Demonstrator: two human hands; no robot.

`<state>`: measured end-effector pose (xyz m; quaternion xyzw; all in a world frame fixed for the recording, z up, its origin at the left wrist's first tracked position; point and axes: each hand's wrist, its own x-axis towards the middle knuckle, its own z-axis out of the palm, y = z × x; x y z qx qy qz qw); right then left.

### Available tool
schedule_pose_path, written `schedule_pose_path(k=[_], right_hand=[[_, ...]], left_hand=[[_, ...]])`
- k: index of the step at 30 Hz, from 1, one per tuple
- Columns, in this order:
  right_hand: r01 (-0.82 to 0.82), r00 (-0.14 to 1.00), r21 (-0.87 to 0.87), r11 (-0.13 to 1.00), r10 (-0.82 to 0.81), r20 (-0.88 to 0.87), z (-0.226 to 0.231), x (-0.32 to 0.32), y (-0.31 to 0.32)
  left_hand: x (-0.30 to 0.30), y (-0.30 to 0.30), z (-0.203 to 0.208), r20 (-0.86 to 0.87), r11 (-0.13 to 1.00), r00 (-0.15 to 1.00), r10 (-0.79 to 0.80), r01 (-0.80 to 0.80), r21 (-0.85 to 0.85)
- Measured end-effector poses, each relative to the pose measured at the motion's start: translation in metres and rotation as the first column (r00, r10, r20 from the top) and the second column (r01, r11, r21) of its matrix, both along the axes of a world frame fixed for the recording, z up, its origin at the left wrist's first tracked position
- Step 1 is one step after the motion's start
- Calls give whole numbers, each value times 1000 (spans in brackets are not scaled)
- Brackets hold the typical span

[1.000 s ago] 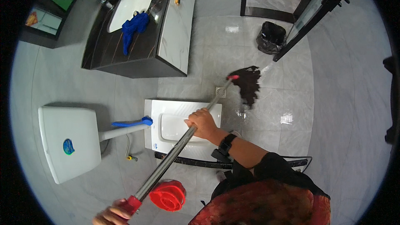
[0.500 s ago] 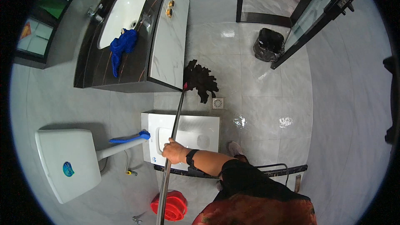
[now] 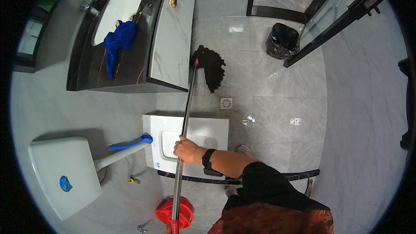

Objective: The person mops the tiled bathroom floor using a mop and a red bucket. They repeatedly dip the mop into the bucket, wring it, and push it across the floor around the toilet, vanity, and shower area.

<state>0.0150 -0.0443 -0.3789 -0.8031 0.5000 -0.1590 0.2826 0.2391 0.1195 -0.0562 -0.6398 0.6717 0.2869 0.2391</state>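
Note:
I hold a mop with a long metal handle (image 3: 183, 141) slanting from the lower edge up to the cabinet's corner. Its dark, wet-looking mop head (image 3: 212, 70) lies spread on the tiles beside the cabinet, joined by a small red connector. My right hand (image 3: 187, 150) is closed round the middle of the handle, above a white squat toilet (image 3: 208, 130). At the lower edge my left hand (image 3: 168, 229) shows only in part, closed by the handle's red end grip (image 3: 174, 226). A red bucket (image 3: 185, 212) stands behind that end.
A floor drain (image 3: 226, 103) sits near the mop head. To the left are the cabinet (image 3: 173, 39) and sink (image 3: 123, 2) with a blue cloth (image 3: 119, 41). A black-lined bin (image 3: 281, 41) stands by the open glass door (image 3: 333, 21). A blue brush (image 3: 132, 143) rests near the cistern (image 3: 65, 177).
The mop head has slid farther away along the cabinet. My right hand has shifted slightly right with the handle, and the red end grip has come into view at the bottom.

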Motion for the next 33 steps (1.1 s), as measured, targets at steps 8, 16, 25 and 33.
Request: schedule_pose_path(k=[8, 16, 25, 33], right_hand=[[382, 922, -176, 907, -386, 7, -38, -123, -35], [459, 845, -140, 877, -480, -235, -58, -209, 7], [535, 800, -173, 827, -562, -212, -48, -143, 80], [436, 891, 20, 900, -435, 129, 17, 4, 157]], left_hand=[[-114, -102, -135, -281, 996, 956, -78, 65, -57], [-190, -95, -195, -408, 979, 891, -198, 203, -32], [-79, -33, -89, -78, 895, 892, -445, 446, -13], [31, -1, 78, 71, 895, 898, -435, 423, 140]])
